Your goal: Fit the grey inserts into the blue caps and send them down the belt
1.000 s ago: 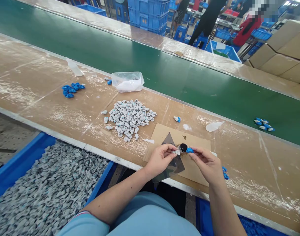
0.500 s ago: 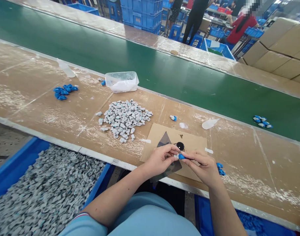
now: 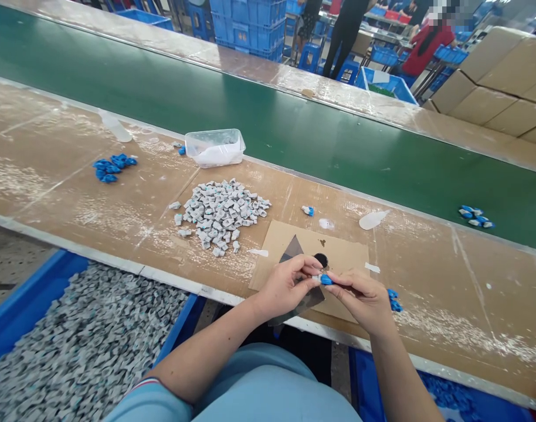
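Note:
My left hand (image 3: 289,285) pinches the pale grey end of a small part, and my right hand (image 3: 363,295) pinches its blue end (image 3: 326,280). The two pieces meet end to end between my fingertips. Just behind them a round black dish (image 3: 321,259) sits on a flat cardboard sheet (image 3: 347,252). Partly under my left hand lies a dark, pointed sheet (image 3: 294,247). To the left is a pile of grey pieces (image 3: 224,211). A few blue pieces (image 3: 394,300) lie beside my right wrist.
A clear tub (image 3: 215,147), a white bottle (image 3: 115,126) and blue pieces (image 3: 114,167) stand farther left. Behind runs a green belt (image 3: 268,126) carrying several blue-grey parts (image 3: 476,216). Bins of grey pieces (image 3: 87,328) and blue pieces (image 3: 448,395) flank me. People are across the belt.
The blue-grey parts on the belt have moved slightly right. The blue piece in my fingers has turned a little. Both hands keep nearly the same place.

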`<state>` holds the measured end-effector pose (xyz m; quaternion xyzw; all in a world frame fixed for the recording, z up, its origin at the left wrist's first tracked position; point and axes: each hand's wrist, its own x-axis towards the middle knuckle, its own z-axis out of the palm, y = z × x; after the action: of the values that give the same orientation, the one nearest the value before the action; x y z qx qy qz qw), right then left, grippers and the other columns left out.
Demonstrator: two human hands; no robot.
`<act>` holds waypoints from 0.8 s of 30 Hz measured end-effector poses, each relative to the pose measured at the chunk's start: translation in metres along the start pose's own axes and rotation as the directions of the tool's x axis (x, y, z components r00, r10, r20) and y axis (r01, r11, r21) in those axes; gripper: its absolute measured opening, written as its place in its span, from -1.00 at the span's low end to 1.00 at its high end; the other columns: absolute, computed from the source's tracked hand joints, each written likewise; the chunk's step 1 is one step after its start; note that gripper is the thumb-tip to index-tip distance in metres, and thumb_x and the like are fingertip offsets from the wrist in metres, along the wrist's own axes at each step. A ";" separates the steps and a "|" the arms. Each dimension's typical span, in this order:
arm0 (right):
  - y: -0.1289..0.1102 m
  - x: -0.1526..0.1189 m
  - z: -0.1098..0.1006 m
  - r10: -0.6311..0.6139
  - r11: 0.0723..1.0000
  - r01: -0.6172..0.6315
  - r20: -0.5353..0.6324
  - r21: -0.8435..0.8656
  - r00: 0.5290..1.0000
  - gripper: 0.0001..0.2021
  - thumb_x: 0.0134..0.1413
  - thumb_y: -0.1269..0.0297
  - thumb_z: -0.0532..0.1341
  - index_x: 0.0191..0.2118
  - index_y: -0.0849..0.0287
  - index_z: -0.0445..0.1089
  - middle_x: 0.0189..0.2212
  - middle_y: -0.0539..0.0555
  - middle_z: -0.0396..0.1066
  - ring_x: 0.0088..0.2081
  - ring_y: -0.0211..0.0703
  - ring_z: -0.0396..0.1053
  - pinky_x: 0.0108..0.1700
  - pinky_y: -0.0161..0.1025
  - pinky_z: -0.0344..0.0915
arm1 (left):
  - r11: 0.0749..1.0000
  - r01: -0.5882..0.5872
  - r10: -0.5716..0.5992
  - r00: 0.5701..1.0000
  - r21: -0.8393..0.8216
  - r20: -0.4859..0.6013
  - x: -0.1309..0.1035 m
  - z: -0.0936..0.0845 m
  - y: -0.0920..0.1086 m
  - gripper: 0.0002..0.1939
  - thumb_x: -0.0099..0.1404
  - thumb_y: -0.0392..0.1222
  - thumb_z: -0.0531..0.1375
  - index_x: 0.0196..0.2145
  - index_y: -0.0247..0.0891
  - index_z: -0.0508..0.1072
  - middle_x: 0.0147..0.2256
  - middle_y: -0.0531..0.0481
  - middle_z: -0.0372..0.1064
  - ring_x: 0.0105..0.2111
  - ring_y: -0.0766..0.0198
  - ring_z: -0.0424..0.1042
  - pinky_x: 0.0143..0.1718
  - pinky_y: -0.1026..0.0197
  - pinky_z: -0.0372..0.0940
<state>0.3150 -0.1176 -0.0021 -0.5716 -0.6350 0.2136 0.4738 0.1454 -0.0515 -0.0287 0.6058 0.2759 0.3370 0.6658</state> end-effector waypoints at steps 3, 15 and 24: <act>0.001 -0.001 0.000 -0.041 0.999 0.040 0.007 0.009 0.999 -0.82 0.00 0.34 0.33 -0.24 -0.06 0.57 -0.49 0.00 0.54 -0.47 -0.23 0.47 -0.44 -0.33 0.44 | 0.999 0.009 -0.007 0.999 -0.047 0.038 0.001 -0.003 0.002 -0.81 0.19 -0.24 0.21 -0.21 -0.27 0.38 -0.29 -0.06 0.43 -0.23 0.26 0.46 -0.18 0.23 0.38; 0.005 -0.011 0.011 0.018 1.000 -0.016 -0.082 0.025 0.996 -0.87 -0.03 0.31 0.34 -0.30 -0.05 0.58 -0.53 -0.02 0.51 -0.54 -0.26 0.43 -0.52 -0.35 0.38 | 0.965 0.141 -0.132 0.990 -0.221 0.055 -0.001 0.003 0.002 -0.71 0.12 -0.14 0.30 -0.23 -0.28 0.37 -0.34 -0.05 0.44 -0.29 0.27 0.47 -0.21 0.22 0.36; 0.029 -0.024 -0.069 0.298 0.786 -0.340 -0.165 -0.516 0.940 -0.74 0.07 0.09 0.15 -0.33 0.05 0.55 -0.38 0.09 0.57 -0.34 -0.03 0.49 -0.28 -0.13 0.39 | 0.979 0.067 -0.023 0.974 0.194 -0.224 0.065 -0.035 0.012 -0.86 0.10 -0.25 0.21 -0.33 -0.27 0.39 -0.35 0.00 0.43 -0.29 0.28 0.44 -0.20 0.22 0.36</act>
<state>0.3862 -0.1516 -0.0026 -0.7877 -0.5450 0.0826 0.2749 0.1578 0.0216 -0.0179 0.6223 0.3943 0.3573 0.5741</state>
